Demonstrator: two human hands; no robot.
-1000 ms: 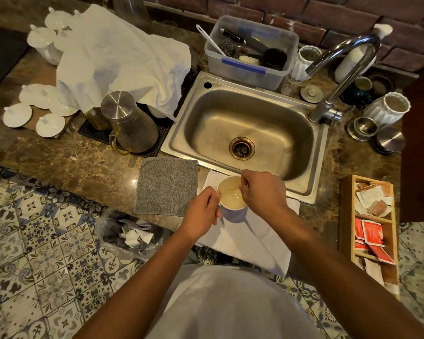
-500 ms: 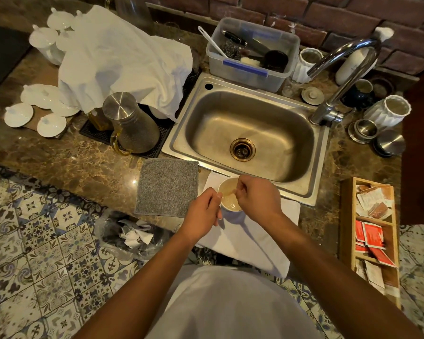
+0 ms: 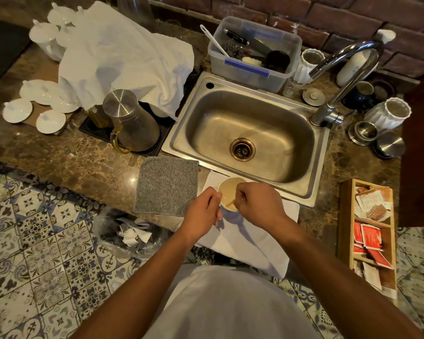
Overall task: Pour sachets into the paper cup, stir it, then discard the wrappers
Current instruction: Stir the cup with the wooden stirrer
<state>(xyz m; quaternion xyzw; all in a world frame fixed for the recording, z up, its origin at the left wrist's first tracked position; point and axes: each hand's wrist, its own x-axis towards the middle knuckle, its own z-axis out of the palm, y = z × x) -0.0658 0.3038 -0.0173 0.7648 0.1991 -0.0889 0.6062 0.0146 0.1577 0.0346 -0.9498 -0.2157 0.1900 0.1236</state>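
A white paper cup (image 3: 228, 189) with pale brown liquid stands on a white cloth (image 3: 245, 243) at the counter's front edge, just before the sink. My left hand (image 3: 202, 212) wraps the cup's left side. My right hand (image 3: 257, 203) hovers over the cup's right rim, fingers pinched on a thin wooden stirrer (image 3: 230, 203) that dips into the liquid. Red sachets (image 3: 370, 238) lie in a wooden organiser (image 3: 344, 228) at the right. A bin bag (image 3: 130, 237) with crumpled wrappers sits on the floor below the counter, left of my body.
A steel sink (image 3: 247, 133) with tap (image 3: 338, 77) lies behind the cup. A grey pad (image 3: 167, 184) lies left of the cup, a metal jug (image 3: 130, 121) further back. White cloth over dishes, lids, a plastic tub and white ribbed cups crowd the counter's back.
My right hand has shifted slightly over the cup, moving the stirrer through the liquid. My left hand stays on the cup.
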